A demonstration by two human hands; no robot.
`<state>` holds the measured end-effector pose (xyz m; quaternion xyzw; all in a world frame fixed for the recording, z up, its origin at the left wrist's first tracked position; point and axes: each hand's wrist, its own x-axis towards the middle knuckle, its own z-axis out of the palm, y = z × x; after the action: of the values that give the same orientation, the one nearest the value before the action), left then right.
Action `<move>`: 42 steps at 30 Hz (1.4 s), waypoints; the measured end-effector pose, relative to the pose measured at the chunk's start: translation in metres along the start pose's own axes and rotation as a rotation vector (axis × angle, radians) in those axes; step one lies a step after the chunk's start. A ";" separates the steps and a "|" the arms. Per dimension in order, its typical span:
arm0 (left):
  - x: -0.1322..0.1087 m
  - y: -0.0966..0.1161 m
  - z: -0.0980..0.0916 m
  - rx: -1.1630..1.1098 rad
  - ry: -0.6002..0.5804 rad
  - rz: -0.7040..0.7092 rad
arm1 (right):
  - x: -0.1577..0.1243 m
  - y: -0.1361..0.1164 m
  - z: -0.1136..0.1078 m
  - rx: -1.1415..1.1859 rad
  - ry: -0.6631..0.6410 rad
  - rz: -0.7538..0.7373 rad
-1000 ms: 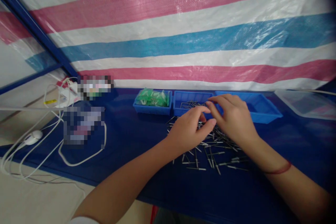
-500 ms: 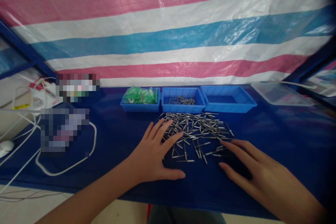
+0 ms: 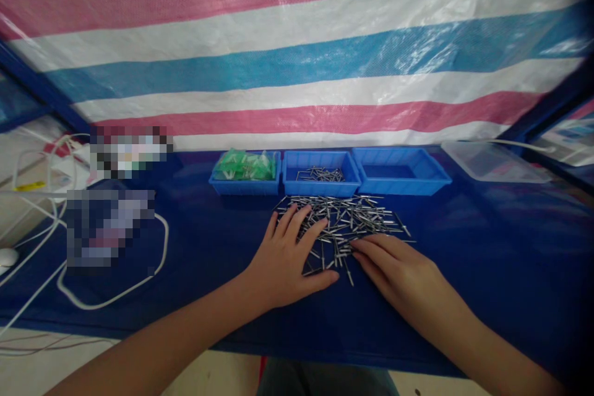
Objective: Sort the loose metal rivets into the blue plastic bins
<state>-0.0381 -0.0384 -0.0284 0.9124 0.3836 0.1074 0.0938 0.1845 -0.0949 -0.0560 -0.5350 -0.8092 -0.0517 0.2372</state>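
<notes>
A loose pile of silvery blind rivets (image 3: 366, 218) with thin stems lies on the blue tabletop. Over the pile's left side, my left hand (image 3: 285, 269) is open with fingers spread, the fingertips among the rivets and the thumb stretched toward the right. At the front right of the pile, my right hand (image 3: 406, 272) is closed, its fingers and thumb drawn together against the rivets. Whatever lies between those fingertips is hidden. Behind the pile, a middle blue bin (image 3: 320, 188) holds some more rivets.
Green plastic bags fill the left blue bin (image 3: 244, 187). The right blue bin (image 3: 401, 187) adjoins the middle one, and a clear plastic lid (image 3: 494, 162) lies beyond it. A white cable (image 3: 166, 241) loops across the left side. A striped sheet (image 3: 297, 62) hangs behind.
My right hand has moved left to the pile, and its fingers have closed together. Rivets at the front right have been gathered inward. My left hand stays spread, shifted slightly right.
</notes>
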 end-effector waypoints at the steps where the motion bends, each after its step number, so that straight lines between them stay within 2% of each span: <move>1: 0.000 0.000 0.001 0.005 0.005 -0.006 | 0.003 -0.001 0.000 0.013 -0.001 -0.002; 7: 0.004 0.001 0.003 0.047 0.039 -0.037 | 0.014 0.005 -0.016 0.167 0.006 0.034; 9: 0.006 0.001 0.002 0.053 0.043 -0.015 | 0.014 0.018 -0.022 0.201 0.024 0.077; 12: 0.011 0.002 0.001 0.051 0.050 0.024 | 0.013 0.045 -0.027 0.119 0.041 0.171; 15: 0.017 0.002 0.000 0.042 0.058 0.059 | 0.015 0.071 -0.026 0.050 -0.014 0.209; 18: 0.022 0.003 0.001 0.039 0.055 0.087 | 0.022 0.084 -0.026 0.004 -0.062 0.217; 23: 0.022 0.002 0.001 0.041 0.059 0.064 | 0.033 0.081 -0.028 0.057 -0.122 0.122; 28: 0.017 -0.005 -0.001 0.062 0.050 -0.008 | 0.031 0.072 -0.027 0.168 -0.147 -0.008; 35: 0.017 -0.012 -0.002 0.049 0.010 -0.056 | 0.033 0.069 -0.031 0.148 -0.180 -0.012; 42: 0.016 -0.012 0.001 -0.026 0.064 -0.035 | 0.038 0.064 -0.026 0.113 -0.139 -0.011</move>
<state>-0.0349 -0.0188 -0.0306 0.9003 0.4009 0.1400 0.0951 0.2384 -0.0446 -0.0276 -0.5185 -0.8283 0.0300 0.2101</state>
